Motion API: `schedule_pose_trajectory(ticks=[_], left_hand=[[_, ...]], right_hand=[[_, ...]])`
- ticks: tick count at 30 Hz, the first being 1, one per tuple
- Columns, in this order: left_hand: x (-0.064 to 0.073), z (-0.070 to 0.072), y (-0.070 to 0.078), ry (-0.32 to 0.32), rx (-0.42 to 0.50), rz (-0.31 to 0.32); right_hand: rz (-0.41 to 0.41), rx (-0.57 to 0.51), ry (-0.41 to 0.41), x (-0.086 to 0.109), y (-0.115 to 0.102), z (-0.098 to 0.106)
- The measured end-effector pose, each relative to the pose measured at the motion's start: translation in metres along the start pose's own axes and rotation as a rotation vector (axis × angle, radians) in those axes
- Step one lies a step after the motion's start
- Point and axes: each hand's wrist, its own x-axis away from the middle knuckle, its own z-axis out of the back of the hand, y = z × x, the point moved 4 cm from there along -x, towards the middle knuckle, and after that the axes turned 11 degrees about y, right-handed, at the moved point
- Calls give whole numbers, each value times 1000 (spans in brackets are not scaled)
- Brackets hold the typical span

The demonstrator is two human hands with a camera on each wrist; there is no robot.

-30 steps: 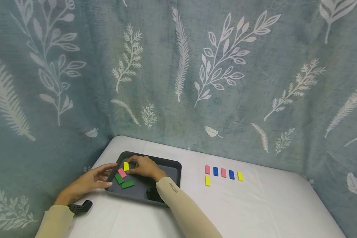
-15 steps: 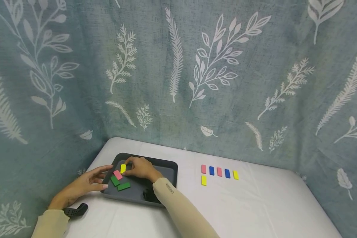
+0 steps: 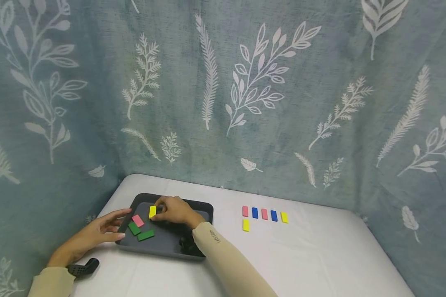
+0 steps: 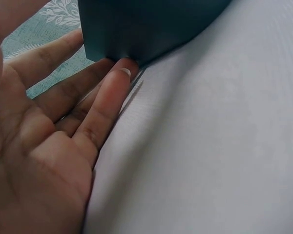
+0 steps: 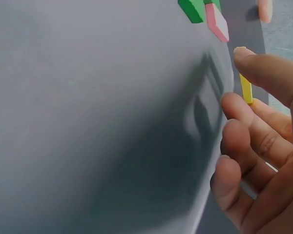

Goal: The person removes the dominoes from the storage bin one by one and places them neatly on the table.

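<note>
My right hand [image 3: 176, 211] is over the dark grey tray [image 3: 160, 251] and pinches a yellow rectangular block [image 3: 153, 212] between thumb and fingers. In the right wrist view, the yellow block [image 5: 246, 89] shows as a thin strip between the thumb and a finger. Left of it, a pink block [image 3: 138, 220] and two green blocks, one nearest the wall [image 3: 134, 228] and one lying across [image 3: 145, 235], rest on the tray floor. At the tray's left side my left hand [image 3: 93, 237] has its fingers loosely extended; in the left wrist view, fingertips [image 4: 118, 80] touch the tray's outer wall [image 4: 136, 34].
Right of the tray, a row of pink, blue and yellow blocks [image 3: 264, 214] lies on the white tablecloth [image 3: 301, 255]. One more yellow block [image 3: 246, 225] lies in front of the row's left end. A patterned curtain [image 3: 193, 103] hangs behind and beside the table.
My right hand has closed on the yellow block and moved it right, away from the pink block. The left hand stays at the tray's side. The head view has turned slightly right.
</note>
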Motion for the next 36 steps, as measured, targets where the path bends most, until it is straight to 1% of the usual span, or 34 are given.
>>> schedule_pose_trajectory(ticks=[7, 10, 13, 17, 24, 30, 36], left_hand=[[-1, -1, -1, 3, -1, 7], [-1, -2, -2, -2, -5, 17], [0, -3, -2, 1, -13, 43], [1, -3, -2, 5, -19, 54], [2, -4, 1, -9, -13, 29], [2, -2, 2, -22, -19, 10], [3, -3, 0, -41, -13, -7]], right_hand=[[67, 43, -9, 10, -3, 12], [78, 47, -2, 16, -3, 17], [94, 45, 8, 21, -3, 22], [108, 54, 16, 28, -2, 28], [100, 36, 35, 46, 7, 41], [110, 10, 58, 60, 21, 51], [124, 29, 86, 72, 32, 65]])
